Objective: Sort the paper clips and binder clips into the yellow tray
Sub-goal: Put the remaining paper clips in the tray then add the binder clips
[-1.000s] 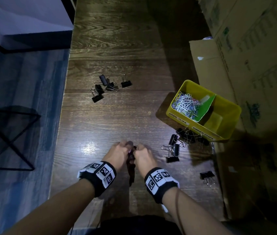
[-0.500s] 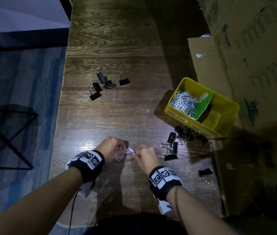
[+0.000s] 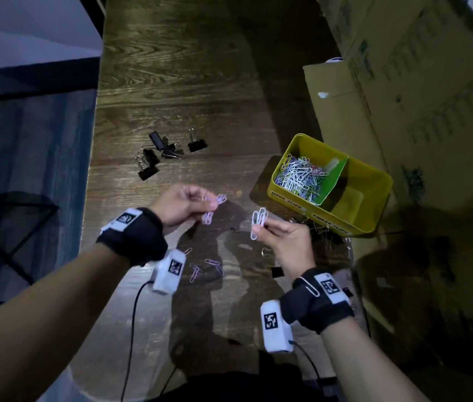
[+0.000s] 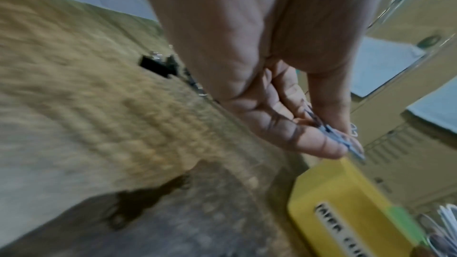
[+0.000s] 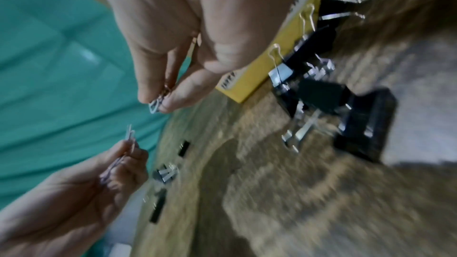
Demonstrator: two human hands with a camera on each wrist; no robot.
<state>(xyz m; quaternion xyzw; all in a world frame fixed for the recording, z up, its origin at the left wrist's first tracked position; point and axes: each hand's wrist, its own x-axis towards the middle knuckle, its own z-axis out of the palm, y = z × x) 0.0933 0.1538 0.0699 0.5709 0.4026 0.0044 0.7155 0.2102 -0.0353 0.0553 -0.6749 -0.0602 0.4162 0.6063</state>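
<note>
My left hand (image 3: 197, 203) is raised above the wooden table and pinches a few pale purple paper clips (image 3: 213, 208) between thumb and fingers (image 4: 329, 144). My right hand (image 3: 261, 229) pinches a small bunch of white paper clips (image 3: 258, 220), (image 5: 157, 103) just left of the yellow tray (image 3: 374, 207). The tray's left compartment holds a heap of paper clips (image 3: 299, 177) behind a green divider; its right compartment looks bare. A few purple clips (image 3: 200, 269) lie on the table below my hands. One clip (image 3: 309, 285) hangs on my right wristband.
Black binder clips lie in a cluster (image 3: 160, 153) at the table's far left. More binder clips (image 5: 311, 77) sit against the tray's front wall. Cardboard boxes (image 3: 418, 82) stand along the right. The table's left edge (image 3: 93, 169) drops to the floor.
Both hands have lifted off the table and moved apart, each carrying paper clips. A few purple clips now lie where the hands were.
</note>
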